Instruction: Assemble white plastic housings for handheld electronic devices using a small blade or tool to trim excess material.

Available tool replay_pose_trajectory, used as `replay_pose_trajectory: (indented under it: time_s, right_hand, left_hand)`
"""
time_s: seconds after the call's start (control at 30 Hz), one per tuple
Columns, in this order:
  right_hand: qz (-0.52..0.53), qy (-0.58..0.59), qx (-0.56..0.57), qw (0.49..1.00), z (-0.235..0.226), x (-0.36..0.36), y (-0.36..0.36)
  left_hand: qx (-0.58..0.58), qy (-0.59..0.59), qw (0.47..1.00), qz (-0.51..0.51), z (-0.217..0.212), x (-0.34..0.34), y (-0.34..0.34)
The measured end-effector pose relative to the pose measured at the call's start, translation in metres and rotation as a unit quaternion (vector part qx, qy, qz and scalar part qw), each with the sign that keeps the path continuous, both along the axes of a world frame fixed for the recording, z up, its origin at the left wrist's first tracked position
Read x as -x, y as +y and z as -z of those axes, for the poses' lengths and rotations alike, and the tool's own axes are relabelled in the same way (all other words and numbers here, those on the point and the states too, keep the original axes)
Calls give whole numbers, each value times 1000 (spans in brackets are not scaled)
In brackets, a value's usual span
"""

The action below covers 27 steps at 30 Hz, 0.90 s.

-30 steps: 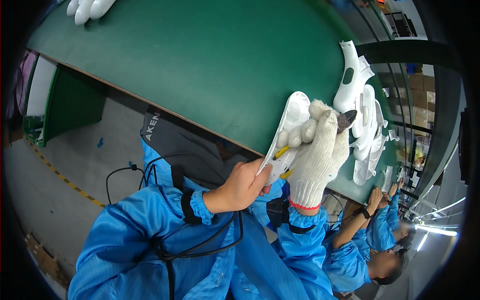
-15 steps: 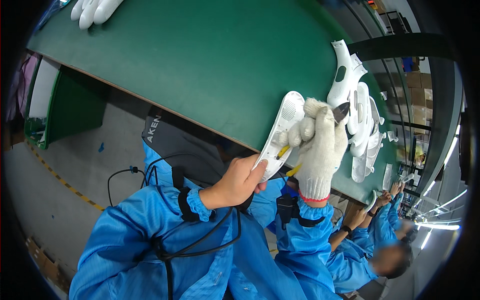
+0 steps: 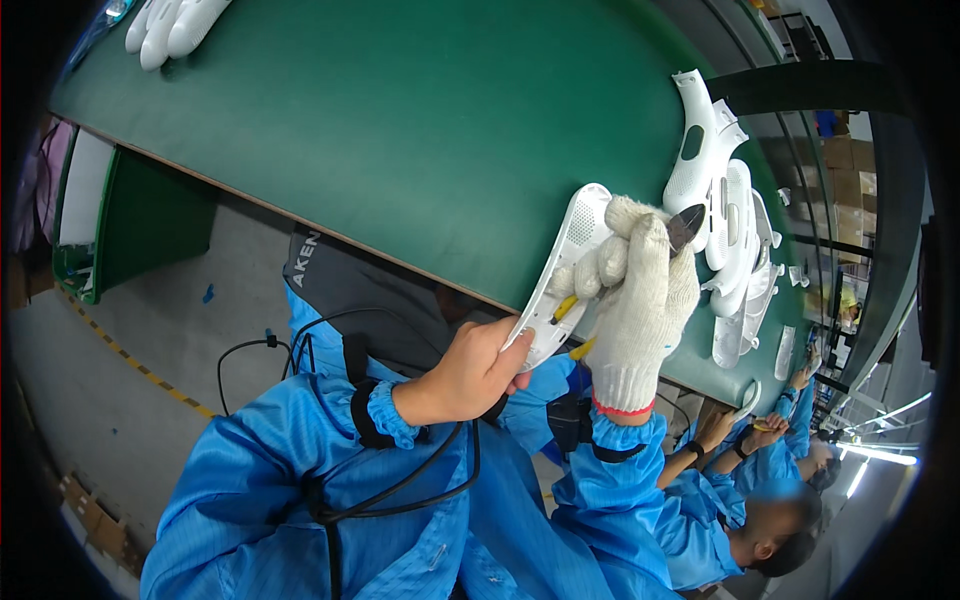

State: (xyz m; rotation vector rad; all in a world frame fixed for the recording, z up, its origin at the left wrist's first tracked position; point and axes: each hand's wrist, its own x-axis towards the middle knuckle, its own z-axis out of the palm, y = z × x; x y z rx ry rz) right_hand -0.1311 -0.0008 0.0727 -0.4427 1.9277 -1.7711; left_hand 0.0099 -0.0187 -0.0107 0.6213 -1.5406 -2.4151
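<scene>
My bare left hand [image 3: 468, 372] pinches the lower end of a long white plastic shell [image 3: 556, 283], its thumb on the inner face. The shell is tilted, its perforated upper end reaching over the table edge. My right hand [image 3: 645, 295], in a white knitted glove with a red cuff edge, is closed round a pair of cutting pliers [image 3: 686, 227]. Their dark jaws stick out above the glove, away from the shell. Their yellow handles show beneath the gloved fingers, which rest at the shell's right edge. Part of the shell's inside is hidden by those fingers.
Several white plastic housings [image 3: 735, 215] lie piled on the green table [image 3: 420, 130] at the right, with small white pieces beside them. More white parts [image 3: 160, 35] lie at the far left. A green bin [image 3: 130, 215] stands left below the table. Co-workers in blue sit at the right.
The view has turned slightly, so the piled housings appear a little farther right. The shell has tipped a little in my hands. Both hands keep their grip.
</scene>
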Motion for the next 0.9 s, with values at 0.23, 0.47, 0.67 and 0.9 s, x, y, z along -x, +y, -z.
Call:
replay_pose_trajectory:
  time_s: [0.23, 0.47, 0.67, 0.9]
  right_hand:
    - [25, 86, -30, 996, -2, -16, -11]
    - [-8, -39, 65, 997, 0, -2, 8]
    - [2, -9, 37, 999, -1, -8, 8]
    - [1, -110, 105, 988, -5, 19, 8]
  left_hand:
    - [-3, -13, 1000, 2, -1, 0, 1]
    - [-3, -7, 1000, 7, -3, 0, -2]
    - [19, -36, 999, 5, -9, -1, -2]
    - [28, -40, 998, 29, -8, -1, -4]
